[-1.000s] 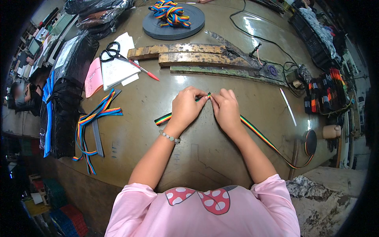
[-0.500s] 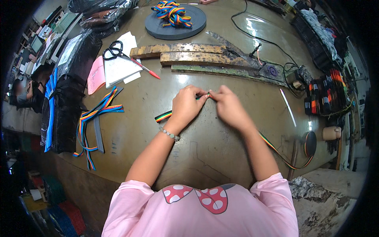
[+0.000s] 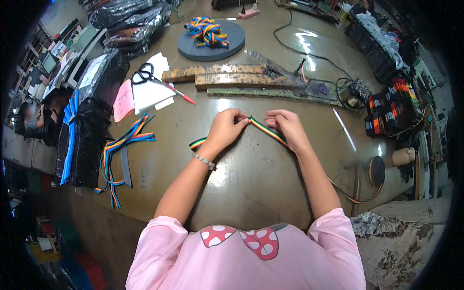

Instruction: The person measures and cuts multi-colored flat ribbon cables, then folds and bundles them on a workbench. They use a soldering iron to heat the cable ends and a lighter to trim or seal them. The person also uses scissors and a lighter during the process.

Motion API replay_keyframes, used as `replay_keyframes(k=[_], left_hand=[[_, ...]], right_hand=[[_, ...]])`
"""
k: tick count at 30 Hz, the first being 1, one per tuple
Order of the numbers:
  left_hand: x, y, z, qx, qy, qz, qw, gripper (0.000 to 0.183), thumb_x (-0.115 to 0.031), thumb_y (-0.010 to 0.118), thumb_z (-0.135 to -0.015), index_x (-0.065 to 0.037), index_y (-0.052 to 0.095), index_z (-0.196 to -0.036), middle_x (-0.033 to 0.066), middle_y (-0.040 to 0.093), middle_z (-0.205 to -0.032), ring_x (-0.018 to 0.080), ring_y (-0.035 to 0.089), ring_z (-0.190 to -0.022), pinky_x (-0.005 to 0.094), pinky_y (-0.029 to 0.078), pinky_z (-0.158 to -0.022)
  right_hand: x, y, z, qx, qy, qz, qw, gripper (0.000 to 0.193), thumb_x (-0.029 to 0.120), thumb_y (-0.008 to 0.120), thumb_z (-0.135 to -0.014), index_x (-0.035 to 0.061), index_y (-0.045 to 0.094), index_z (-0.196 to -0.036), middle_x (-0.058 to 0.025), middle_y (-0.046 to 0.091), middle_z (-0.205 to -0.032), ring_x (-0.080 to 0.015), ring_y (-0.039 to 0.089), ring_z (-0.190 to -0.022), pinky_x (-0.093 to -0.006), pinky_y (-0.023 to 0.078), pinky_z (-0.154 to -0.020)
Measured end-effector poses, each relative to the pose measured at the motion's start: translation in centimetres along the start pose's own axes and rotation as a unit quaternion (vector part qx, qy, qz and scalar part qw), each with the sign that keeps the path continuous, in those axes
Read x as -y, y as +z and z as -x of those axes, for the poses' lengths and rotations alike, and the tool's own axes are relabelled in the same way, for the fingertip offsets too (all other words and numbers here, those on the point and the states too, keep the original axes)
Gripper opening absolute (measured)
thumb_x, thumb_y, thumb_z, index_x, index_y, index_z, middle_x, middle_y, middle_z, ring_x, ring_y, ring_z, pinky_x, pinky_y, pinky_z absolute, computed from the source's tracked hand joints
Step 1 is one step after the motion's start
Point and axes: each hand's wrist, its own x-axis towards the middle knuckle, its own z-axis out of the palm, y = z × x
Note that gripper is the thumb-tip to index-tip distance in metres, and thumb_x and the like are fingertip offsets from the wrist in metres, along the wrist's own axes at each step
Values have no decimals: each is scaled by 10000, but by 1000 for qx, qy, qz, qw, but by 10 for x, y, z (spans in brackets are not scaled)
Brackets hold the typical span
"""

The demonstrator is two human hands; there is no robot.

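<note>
The striped ribbon (image 3: pixel 269 131), partly hidden beneath both arms, was pinched by the left hand's fingers (image 3: pixel 240 115) and stretched toward the right edge of the desk (image 3: pixel 263 174); the right hand (image 3: pixel 292 129)'s blurred fingers were held apart.

The long, flat strap (image 3: pixel 268 131) had black, green, yellow and red stripes. The left hand (image 3: pixel 224 129) pinched it where it bent. Its short end poked out on the left. The other side sloped down to the right, to a dark, round roll (image 3: pixel 377 171).
</note>
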Motion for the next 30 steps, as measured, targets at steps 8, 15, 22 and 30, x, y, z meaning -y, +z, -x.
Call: replay_keyframes(k=[8,15,22,30], left_hand=[[-44,-44,-14,108,-84,188,973,267,-262,656,-836,-4,662,-903,47,638,-768,84,573,-635,221,437,-523],[-67,-61,-54,104,-72,120,985,287,-292,670,-822,-8,659,-865,30,600,-674,75,543,-555,237,430,-498],[-27,-89,-180,71,-90,212,971,267,-290,664,-844,-34,672,-922,-44,533,-658,34,431,-552,191,317,-484],[25,-41,-237,94,-135,133,977,264,-251,675,-831,-16,691,-950,-26,546,-638,64,419,-521,220,306,-461]], right_hand=[[12,-9,5,161,-56,3,985,283,195,660,-847,-41,598,-991,-53,624,-798,-85,576,-686,-214,470,-594],[83,-28,8,176,-6,89,980,324,255,661,-848,-17,608,-1016,-53,624,-736,-63,529,-514,-184,426,-456],[147,-107,-28,39,-82,258,962,331,342,654,-841,11,642,-846,-3,563,-601,-60,481,-486,-199,375,-450],[132,-118,-83,2,-36,324,945,363,385,620,-860,24,628,-819,-2,562,-619,-61,477,-517,-209,368,-475]])
